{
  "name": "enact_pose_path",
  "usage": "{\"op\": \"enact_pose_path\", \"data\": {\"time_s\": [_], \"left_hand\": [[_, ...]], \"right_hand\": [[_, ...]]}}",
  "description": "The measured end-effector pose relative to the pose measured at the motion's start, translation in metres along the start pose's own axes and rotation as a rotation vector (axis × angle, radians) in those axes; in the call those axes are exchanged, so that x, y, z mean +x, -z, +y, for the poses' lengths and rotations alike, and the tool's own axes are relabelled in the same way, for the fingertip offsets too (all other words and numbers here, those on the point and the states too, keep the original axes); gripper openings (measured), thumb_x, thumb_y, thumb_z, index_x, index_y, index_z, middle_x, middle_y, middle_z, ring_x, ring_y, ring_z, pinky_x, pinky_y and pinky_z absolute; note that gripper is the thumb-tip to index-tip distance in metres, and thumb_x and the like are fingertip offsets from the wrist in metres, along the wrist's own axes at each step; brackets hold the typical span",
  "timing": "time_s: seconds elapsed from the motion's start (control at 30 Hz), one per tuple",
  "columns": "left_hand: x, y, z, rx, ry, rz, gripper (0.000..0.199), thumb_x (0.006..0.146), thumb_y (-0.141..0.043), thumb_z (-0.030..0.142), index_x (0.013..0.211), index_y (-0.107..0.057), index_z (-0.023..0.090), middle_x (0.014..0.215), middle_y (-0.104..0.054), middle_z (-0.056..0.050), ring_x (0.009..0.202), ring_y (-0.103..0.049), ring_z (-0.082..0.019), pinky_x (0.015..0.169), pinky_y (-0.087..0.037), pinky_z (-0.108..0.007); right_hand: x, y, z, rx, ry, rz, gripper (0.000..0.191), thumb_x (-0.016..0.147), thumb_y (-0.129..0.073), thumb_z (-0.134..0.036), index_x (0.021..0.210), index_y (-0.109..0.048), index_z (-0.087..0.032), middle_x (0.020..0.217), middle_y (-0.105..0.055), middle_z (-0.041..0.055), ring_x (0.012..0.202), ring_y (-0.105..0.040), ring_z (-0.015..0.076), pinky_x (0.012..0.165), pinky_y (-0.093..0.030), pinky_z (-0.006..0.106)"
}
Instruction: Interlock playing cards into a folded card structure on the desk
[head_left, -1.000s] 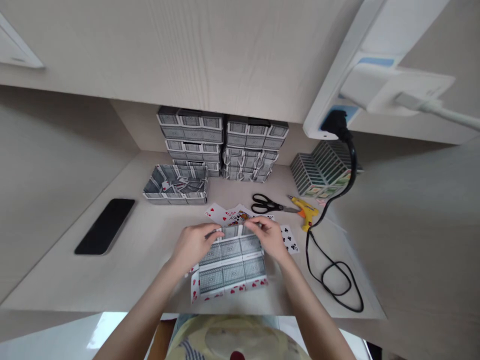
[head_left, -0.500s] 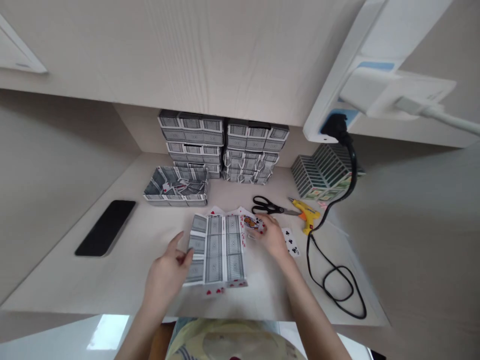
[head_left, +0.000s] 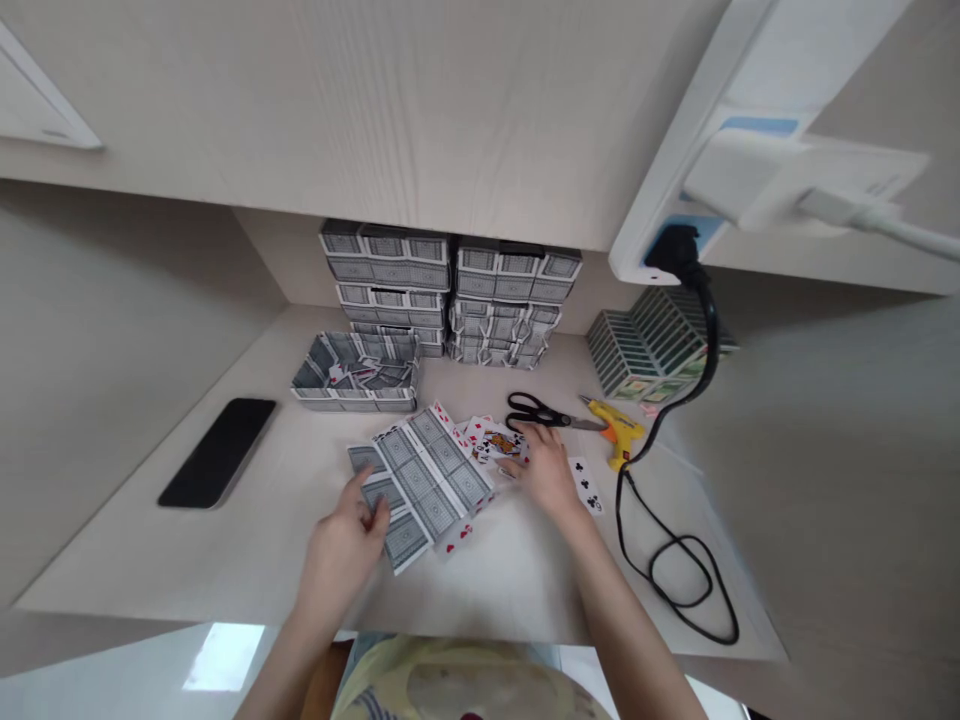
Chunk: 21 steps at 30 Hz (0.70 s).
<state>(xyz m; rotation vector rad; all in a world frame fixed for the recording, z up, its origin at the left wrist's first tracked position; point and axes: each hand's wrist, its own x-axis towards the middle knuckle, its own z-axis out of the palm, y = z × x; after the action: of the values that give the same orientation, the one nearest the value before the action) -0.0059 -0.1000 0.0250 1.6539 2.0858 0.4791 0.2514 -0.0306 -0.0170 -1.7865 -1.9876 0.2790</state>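
Note:
My left hand [head_left: 346, 530] pinches the left edge of a panel of joined playing cards [head_left: 431, 480], thumb on top. The panel shows grey patterned backs, with red hearts on flaps at its edges, and lies turned at an angle. Right of it, my right hand [head_left: 547, 468] has its thumb and fingers closed about the right side of a face card [head_left: 501, 443] in a loose pile. Other loose cards lie partly under the panel. A six of clubs [head_left: 585, 485] rests beside my right wrist.
Black scissors [head_left: 551, 412] and a yellow glue gun [head_left: 616, 430] lie behind my right hand. An open card box [head_left: 352, 404] with scraps stands behind the panel, before stacked card boxes [head_left: 502, 290]. A phone [head_left: 217, 452] lies left; a black cable [head_left: 664, 540] loops right.
My left hand has turned the card panel from nearly square to slanted, uncovering more of the loose cards. My right hand stays at the face card.

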Motion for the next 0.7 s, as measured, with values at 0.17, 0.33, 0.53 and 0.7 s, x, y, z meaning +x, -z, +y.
{"op": "enact_pose_path", "data": {"time_s": [0.17,0.33,0.53,0.7], "left_hand": [[-0.006,0.008,0.005,-0.016,-0.021,-0.385,0.042,0.083,-0.033,0.039,0.114,-0.052,0.019,0.051,-0.06,0.003,0.035,-0.053,-0.014,0.049,-0.042,-0.023],[-0.014,0.011,0.01,0.164,-0.221,-0.577,0.052,0.079,-0.041,0.036,0.129,-0.042,0.02,0.065,-0.067,-0.004,0.054,-0.062,-0.019,0.05,-0.042,-0.025],[-0.008,0.019,0.021,0.217,-0.484,-0.596,0.042,0.071,-0.054,0.04,0.111,-0.06,0.028,0.081,-0.07,-0.005,0.073,-0.063,-0.024,0.06,-0.044,-0.029],[0.016,0.031,0.038,0.111,-0.519,-0.42,0.032,0.083,-0.041,0.041,0.103,-0.063,0.032,0.09,-0.069,-0.001,0.078,-0.063,-0.019,0.067,-0.044,-0.028]], "right_hand": [[0.003,-0.003,0.004,0.021,0.038,-0.01,0.051,0.068,-0.064,-0.035,0.117,-0.052,-0.021,0.11,-0.056,0.0111,0.105,-0.045,0.0303,0.086,-0.038,0.042],[0.005,-0.006,0.005,0.019,0.039,-0.025,0.056,0.064,-0.067,-0.032,0.117,-0.053,-0.018,0.111,-0.057,0.0117,0.102,-0.047,0.0296,0.086,-0.038,0.04],[0.006,0.001,0.004,0.099,0.026,0.04,0.051,0.063,-0.066,-0.04,0.109,-0.058,-0.019,0.101,-0.063,0.0088,0.095,-0.052,0.0263,0.085,-0.039,0.039],[0.006,0.01,0.01,0.305,-0.07,0.106,0.047,0.063,-0.065,-0.044,0.102,-0.062,-0.018,0.091,-0.067,0.0072,0.09,-0.057,0.0236,0.081,-0.043,0.038]]}}
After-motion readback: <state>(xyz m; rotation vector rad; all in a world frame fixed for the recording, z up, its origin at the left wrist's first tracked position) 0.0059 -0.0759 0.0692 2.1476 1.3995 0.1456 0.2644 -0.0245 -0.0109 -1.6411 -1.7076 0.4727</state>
